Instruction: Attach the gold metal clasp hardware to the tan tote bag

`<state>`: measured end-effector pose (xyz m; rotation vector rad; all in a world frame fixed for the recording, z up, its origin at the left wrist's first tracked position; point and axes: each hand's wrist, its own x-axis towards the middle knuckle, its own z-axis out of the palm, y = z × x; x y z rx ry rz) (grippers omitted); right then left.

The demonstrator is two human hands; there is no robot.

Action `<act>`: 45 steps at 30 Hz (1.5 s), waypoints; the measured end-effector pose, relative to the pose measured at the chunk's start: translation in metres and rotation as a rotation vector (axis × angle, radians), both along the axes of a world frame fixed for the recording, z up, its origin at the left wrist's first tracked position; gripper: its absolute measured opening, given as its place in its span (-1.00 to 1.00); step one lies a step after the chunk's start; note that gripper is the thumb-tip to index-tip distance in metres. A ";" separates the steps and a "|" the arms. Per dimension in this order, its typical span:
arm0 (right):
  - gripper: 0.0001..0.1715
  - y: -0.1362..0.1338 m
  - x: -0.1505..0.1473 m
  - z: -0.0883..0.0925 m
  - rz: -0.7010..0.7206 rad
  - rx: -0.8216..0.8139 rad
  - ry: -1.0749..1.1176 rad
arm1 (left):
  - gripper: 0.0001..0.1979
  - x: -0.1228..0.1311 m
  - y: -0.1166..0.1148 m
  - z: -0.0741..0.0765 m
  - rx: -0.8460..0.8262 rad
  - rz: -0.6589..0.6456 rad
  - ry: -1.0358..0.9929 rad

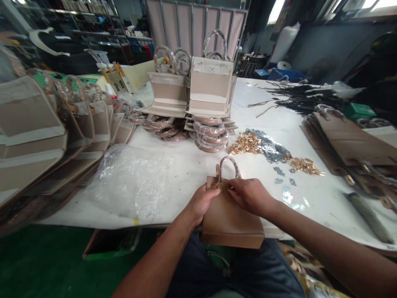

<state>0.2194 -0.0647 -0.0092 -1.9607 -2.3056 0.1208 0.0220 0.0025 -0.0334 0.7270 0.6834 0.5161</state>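
A tan handbag panel (231, 221) lies at the near edge of the white table (192, 165), hanging partly over my lap. Its plastic-wrapped loop handle (229, 163) stands up at the far end. My left hand (201, 203) grips the panel's top left corner beside the handle base. My right hand (249, 194) pinches something small at the handle's attachment; I cannot make out what it is. A heap of gold metal fittings (245, 144) and grey plates (269, 148) lies just beyond my hands.
Stacks of tan and cream bags (46, 136) fill the left side, and two stand upright at the back (211, 87). Crumpled clear plastic (130, 182) lies left of my hands. Brown panels (353, 145) and a grey tool (369, 215) lie on the right.
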 end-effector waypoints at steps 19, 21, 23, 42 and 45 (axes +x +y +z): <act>-0.87 -0.014 0.002 -0.010 -0.074 0.127 0.307 | -0.53 -0.001 -0.004 -0.002 0.054 0.019 -0.003; -0.86 -0.013 0.003 -0.016 -0.079 0.144 0.409 | -0.54 -0.002 -0.003 -0.004 0.038 0.013 0.003; -0.86 -0.012 0.001 -0.021 -0.097 0.159 0.478 | -0.55 -0.002 -0.002 -0.004 0.024 -0.004 0.002; -0.88 -0.012 -0.017 -0.017 -0.137 0.247 0.235 | -0.53 0.002 0.000 0.002 0.116 0.029 0.126; -0.80 -0.026 -0.021 -0.018 -0.143 0.377 0.358 | -0.47 0.004 -0.004 0.008 0.113 0.049 0.116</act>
